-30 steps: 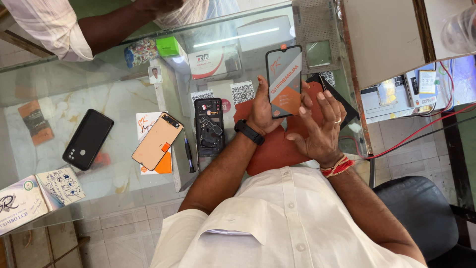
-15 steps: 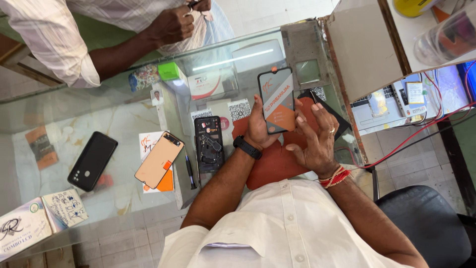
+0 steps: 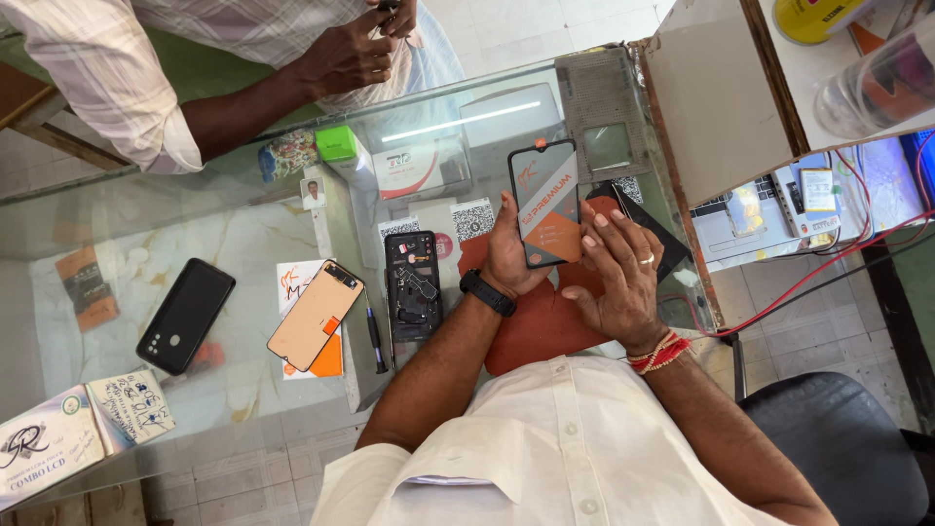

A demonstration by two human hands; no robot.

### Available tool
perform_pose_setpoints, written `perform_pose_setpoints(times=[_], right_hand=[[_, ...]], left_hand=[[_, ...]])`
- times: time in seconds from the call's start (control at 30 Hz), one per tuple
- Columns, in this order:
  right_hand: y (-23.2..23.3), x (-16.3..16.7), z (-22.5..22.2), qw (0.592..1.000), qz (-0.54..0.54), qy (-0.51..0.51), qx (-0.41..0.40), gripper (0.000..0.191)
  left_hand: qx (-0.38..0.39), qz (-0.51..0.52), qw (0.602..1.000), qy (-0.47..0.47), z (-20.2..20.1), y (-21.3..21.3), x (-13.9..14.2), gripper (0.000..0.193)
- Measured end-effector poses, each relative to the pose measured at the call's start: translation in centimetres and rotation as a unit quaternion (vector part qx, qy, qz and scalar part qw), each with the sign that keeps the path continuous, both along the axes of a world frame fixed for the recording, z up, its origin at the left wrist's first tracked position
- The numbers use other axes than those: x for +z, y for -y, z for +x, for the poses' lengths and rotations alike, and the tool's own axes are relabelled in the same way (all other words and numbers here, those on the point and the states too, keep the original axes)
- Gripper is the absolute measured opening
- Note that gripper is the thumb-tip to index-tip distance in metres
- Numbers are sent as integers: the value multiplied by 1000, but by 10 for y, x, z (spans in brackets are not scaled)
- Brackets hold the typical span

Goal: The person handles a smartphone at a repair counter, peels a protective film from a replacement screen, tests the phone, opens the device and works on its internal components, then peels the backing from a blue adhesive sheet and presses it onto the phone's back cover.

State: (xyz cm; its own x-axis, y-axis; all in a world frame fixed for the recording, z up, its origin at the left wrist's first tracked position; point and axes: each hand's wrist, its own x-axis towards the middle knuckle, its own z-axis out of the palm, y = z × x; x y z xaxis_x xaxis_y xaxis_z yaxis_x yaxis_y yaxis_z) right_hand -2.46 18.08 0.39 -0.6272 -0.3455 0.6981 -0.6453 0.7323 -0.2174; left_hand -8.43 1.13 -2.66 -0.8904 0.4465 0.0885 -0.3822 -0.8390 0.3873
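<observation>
My left hand, with a black watch on the wrist, holds a phone display panel upright over a red mat on the glass counter. The panel's film is grey and orange. My right hand wears a ring and has red thread at the wrist. Its fingers are spread, and the fingertips rest against the panel's right edge. A dark flat piece lies under my right hand, mostly hidden.
Left of the mat lie an opened phone body, a dark pen-like tool, a tan-backed display and a black back cover. White boxes sit at the near left. Another person's hand is across the counter. A black chair stands at the right.
My right hand's fingertips have closed in on the panel's right edge. The view has shifted, bringing the other person's hands more into sight. My left hand keeps its hold.
</observation>
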Motion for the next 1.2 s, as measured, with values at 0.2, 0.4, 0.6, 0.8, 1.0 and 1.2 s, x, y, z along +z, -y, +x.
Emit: perform_pose_setpoints(times=[0.2, 0.4, 0.6, 0.8, 1.0, 1.2], right_hand=[[0, 0, 0, 1000, -18, 1, 20, 62], [-1, -3, 0, 1000, -15, -6, 25, 61], [-2, -5, 1, 1000, -10, -1, 19, 61], [-3, -5, 1, 1000, -4, 1, 16, 61], [-2, -6, 5, 1000, 9, -2, 17, 61], [8, 4, 8, 998, 60, 10, 13, 52]], left_hand=[[-4, 10, 1000, -20, 0, 1, 1, 84], [-2, 13, 1000, -13, 1, 1, -4, 82], [-6, 8, 1000, -8, 1, 1, -6, 83], [-33, 53, 996, -67, 0, -1, 0, 89], [-33, 46, 996, -71, -3, 2, -5, 98], [-38, 61, 995, -66, -7, 1, -7, 96]])
